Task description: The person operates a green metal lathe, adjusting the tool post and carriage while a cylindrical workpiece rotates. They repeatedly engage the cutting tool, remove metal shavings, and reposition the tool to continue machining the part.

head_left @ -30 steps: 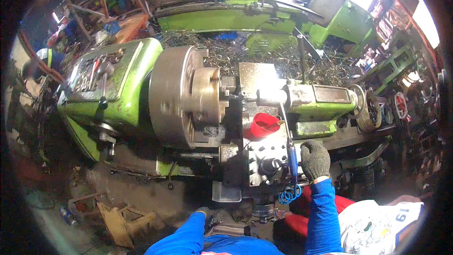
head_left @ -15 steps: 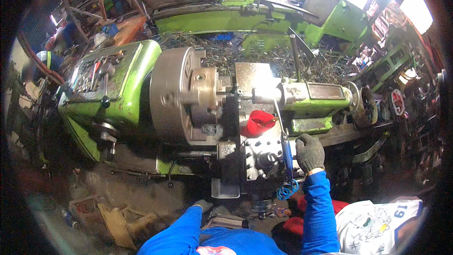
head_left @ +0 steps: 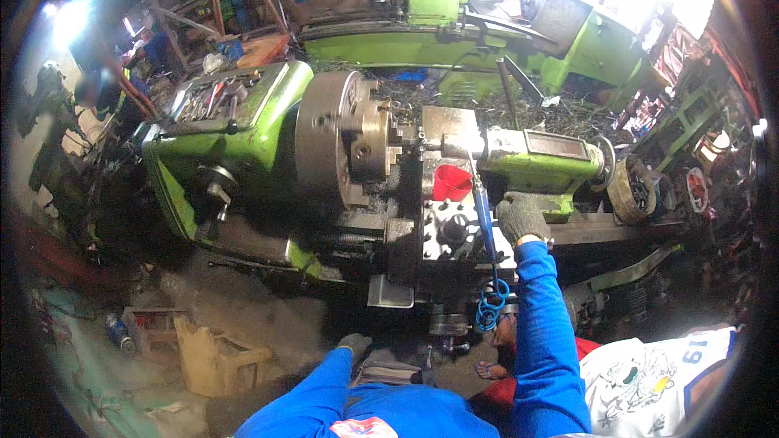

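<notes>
A dark knit glove covers my right hand (head_left: 522, 217), which is closed beside the lathe's tool post (head_left: 453, 231), just in front of the green tailstock (head_left: 560, 156). Whatever its fingers may grip there is hidden. Low by my body is my gloved left hand (head_left: 355, 344), its fingers too dark and small to read. The large steel chuck (head_left: 329, 146) faces the tailstock spindle (head_left: 461, 146). On the carriage sits a red plastic cup (head_left: 451, 184). Between cup and right hand, a blue air gun (head_left: 484, 212) with a long thin nozzle leans upward, its coiled blue hose (head_left: 492, 308) hanging below.
Hand tools (head_left: 215, 97) lie on the green headstock (head_left: 260, 126). Metal shavings cover the ground behind, before a second green lathe (head_left: 389, 47). A person in a white jersey (head_left: 661, 377) is close at my right. A wooden stool (head_left: 215, 357) stands at lower left.
The view has shifted, so the lathe appears farther right and higher. The chuck's jaws look sharper than in the blurred earlier frame. My right hand remains beside the tool post.
</notes>
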A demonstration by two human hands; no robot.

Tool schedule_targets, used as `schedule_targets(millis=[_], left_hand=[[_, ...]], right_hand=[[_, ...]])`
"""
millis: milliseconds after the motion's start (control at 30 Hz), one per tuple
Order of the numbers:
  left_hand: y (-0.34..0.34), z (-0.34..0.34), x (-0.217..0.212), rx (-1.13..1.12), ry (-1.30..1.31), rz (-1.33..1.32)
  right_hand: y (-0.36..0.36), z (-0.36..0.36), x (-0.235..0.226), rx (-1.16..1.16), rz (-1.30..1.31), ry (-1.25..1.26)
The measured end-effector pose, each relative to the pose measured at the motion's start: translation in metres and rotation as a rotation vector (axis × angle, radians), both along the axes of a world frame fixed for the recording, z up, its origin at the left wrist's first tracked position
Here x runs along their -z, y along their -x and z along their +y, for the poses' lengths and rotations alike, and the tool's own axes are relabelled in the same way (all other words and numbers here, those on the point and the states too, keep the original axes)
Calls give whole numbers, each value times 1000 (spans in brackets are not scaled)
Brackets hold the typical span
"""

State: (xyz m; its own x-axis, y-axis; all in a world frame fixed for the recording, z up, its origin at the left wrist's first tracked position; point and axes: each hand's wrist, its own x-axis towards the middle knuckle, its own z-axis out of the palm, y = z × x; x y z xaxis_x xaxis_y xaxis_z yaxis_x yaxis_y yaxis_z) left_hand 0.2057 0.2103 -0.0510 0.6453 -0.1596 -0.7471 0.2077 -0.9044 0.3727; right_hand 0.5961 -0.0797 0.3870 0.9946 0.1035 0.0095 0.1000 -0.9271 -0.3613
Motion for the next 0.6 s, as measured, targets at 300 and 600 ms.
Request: schedule_targets(millis=[300,600], left_hand=[[78,-37,-121,-233,-146,143],[103,-9,-19,-342,-88,197]], right_hand=[[2,14,-10,-3,91,86],[7,7,-22,77,119,92]])
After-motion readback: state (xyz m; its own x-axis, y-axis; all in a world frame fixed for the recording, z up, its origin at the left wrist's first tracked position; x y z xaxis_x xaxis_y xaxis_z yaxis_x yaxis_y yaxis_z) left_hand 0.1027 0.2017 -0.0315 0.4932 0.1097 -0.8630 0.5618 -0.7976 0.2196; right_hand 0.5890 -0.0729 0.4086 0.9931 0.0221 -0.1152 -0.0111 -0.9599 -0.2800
